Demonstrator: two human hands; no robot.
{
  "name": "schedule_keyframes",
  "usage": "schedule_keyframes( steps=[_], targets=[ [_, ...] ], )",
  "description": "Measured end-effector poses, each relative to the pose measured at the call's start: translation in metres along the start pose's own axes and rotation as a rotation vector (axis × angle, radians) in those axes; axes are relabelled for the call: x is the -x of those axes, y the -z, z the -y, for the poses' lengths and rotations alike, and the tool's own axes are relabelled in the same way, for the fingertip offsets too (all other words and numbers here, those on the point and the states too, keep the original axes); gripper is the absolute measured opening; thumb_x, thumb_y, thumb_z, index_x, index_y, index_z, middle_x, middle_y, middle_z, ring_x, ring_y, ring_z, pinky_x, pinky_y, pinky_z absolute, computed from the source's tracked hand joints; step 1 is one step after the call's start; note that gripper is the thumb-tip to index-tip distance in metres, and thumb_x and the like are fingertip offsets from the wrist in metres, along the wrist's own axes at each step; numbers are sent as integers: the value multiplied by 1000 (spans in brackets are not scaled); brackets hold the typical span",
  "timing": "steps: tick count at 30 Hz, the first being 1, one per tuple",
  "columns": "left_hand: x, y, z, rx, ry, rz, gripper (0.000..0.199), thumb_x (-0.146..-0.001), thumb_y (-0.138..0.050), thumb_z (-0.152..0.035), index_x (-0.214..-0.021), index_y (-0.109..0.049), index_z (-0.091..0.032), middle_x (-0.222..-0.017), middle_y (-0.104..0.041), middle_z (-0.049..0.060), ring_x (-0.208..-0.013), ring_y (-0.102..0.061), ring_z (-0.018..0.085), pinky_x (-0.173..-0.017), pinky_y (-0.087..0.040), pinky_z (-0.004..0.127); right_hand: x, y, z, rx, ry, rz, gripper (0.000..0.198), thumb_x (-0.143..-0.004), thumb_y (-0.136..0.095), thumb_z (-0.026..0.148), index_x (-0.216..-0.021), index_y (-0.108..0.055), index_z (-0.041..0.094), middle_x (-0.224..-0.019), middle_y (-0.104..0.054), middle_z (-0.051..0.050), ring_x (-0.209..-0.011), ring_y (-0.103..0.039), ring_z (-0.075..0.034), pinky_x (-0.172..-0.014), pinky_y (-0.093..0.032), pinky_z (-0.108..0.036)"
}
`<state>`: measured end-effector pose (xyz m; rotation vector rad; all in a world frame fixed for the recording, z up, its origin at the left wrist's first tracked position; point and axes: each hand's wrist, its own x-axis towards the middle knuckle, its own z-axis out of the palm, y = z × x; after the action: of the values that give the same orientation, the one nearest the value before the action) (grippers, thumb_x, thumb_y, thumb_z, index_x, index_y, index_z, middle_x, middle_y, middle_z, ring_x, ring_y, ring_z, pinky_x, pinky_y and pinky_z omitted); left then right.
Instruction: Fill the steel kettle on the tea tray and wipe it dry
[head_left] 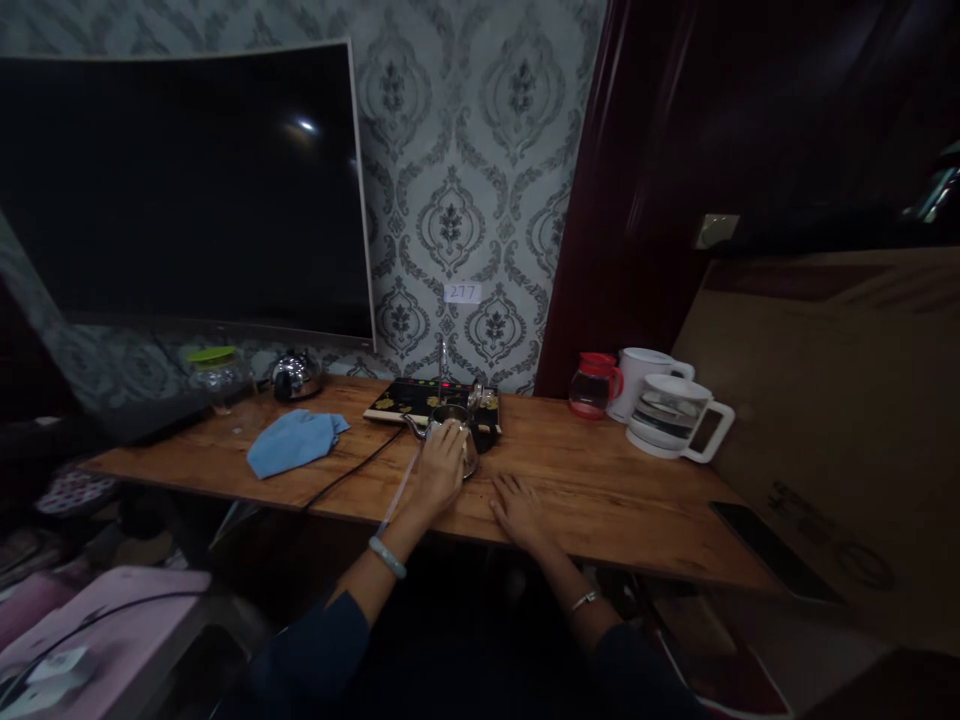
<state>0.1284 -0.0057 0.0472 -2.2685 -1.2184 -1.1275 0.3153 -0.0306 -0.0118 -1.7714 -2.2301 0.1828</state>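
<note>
A small metal kettle [471,455] stands near the table's front edge, its thin spout pointing left and its dark handle on the right. My left hand [442,465] reaches over the near side of the kettle, fingers closed at its rim; my hand hides part of the body and opening. Flat on the wood just right of the kettle lies my right hand [517,508], fingers stretched out and holding nothing. Directly behind the kettle is a black electric tea stove [397,400] with gold flowers and a red light.
On the wooden table [600,500], a blue cloth [296,442], shiny kettle [296,375] and green-lidded jar [221,375] sit left. At right are a red-lidded pitcher [592,385], white-handled glass pot [664,415], white jug [637,370], phone [772,550] and cardboard box [840,420].
</note>
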Motion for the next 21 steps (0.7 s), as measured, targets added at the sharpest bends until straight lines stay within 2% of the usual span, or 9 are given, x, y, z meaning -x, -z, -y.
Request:
schedule_keyframes(
  steps=[4,9,15,21],
  targets=[
    [5,-13,-2,-63,-24,74,53,-86,-41,-16,-139,-42,-11,-148,-40,14,-143,-26,26,-117,-22,51,0,1,0,-4,-6,2,55,-93,-33,41,-144,-38,21,-152,-38,-6,-140,-29,-25,-111,-21,-40],
    [0,-21,-6,-54,-24,111,57,-86,-42,-16,-142,-38,-13,-151,-37,12,-144,-25,25,-117,-22,48,0,0,0,-8,-8,4,56,-93,-33,40,-145,-37,20,-151,-38,-7,-140,-28,-25,-112,-20,-41],
    [4,-17,-2,-55,-13,95,63,-85,-42,-16,-147,-29,-14,-154,-31,11,-146,-18,24,-118,-19,49,-1,-2,0,-1,-23,7,56,-93,-33,41,-145,-36,21,-152,-36,-6,-140,-27,-24,-111,-20,-40],
    [18,-10,8,-70,105,37,62,-88,-42,-21,-147,-26,-13,-157,-23,12,-147,-11,26,-118,-19,49,0,0,0,9,-3,-5,54,-93,-33,39,-144,-39,20,-151,-38,-6,-139,-29,-24,-111,-20,-38]
  ],
)
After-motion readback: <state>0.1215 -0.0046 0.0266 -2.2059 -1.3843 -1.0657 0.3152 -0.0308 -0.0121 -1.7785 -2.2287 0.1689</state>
